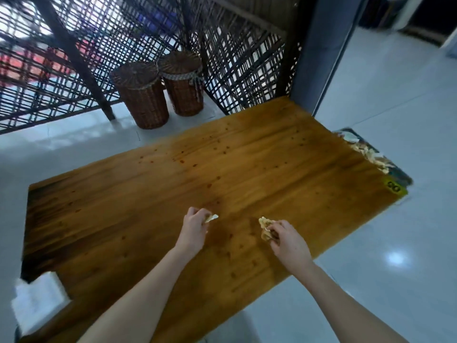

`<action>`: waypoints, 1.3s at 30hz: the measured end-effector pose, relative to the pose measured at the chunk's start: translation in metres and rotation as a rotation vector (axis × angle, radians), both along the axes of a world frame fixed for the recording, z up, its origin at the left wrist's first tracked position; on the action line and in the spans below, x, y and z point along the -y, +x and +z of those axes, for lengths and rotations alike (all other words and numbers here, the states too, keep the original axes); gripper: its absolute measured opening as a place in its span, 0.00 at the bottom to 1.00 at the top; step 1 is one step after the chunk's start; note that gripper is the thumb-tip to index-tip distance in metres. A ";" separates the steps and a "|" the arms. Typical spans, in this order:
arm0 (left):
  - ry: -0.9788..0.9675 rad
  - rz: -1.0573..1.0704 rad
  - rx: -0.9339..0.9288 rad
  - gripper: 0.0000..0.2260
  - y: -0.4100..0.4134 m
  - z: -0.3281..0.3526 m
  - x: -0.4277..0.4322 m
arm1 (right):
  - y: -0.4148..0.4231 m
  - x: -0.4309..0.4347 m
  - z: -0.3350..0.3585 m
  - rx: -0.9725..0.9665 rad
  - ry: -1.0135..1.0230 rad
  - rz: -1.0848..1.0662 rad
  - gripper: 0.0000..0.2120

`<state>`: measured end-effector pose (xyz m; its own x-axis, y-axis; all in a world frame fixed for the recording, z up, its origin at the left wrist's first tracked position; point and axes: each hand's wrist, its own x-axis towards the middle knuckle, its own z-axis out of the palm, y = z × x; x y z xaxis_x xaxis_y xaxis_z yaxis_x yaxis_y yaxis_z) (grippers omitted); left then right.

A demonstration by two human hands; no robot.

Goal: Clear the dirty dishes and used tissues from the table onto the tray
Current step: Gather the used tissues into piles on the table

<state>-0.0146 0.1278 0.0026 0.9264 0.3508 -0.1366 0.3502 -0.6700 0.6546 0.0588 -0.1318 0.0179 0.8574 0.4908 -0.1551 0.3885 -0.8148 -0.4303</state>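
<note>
Both hands are closed on used tissues above the wooden table point(247, 157). The left hand point(194, 229) pinches a small pale tissue point(212, 217) between thumb and curled fingers, and its tip sticks out to the right of the knuckles. The right hand point(286, 240) grips a larger, brown-stained crumpled tissue point(265, 229), which bulges out on the left side of the fist. The two hands are near each other over the near middle of the tabletop; whether the tissues touch the wood cannot be told.

Small reddish spots dot the tabletop. At the table's right end, just past its edge, a dark tray point(399, 175) shows in part, with a heap of crumpled, stained tissues point(366, 152) in it. A yellow label point(394, 188) sits on the table corner beside the tray. At the near left corner stands a blurred white stack point(39, 300), which looks like paper napkins. Beyond the table, two lidded wicker baskets point(142, 95) stand side by side on the pale tiled floor point(383, 95), in front of a dark lattice screen point(74, 45).
</note>
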 end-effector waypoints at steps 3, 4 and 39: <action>-0.009 -0.030 -0.007 0.16 0.019 0.003 0.042 | 0.012 0.045 0.002 -0.006 0.012 -0.039 0.15; -0.007 -0.037 -0.009 0.16 0.026 0.003 0.055 | 0.015 0.059 0.002 -0.007 0.021 -0.052 0.15; 0.001 -0.405 0.004 0.15 0.437 0.038 0.405 | 0.327 0.409 0.012 0.006 0.147 -0.596 0.07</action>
<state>0.4227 -0.2769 0.0407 0.9903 -0.0423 -0.1321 0.0552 -0.7535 0.6551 0.3860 -0.5412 0.0302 0.9916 -0.0576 -0.1161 -0.1128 -0.8249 -0.5539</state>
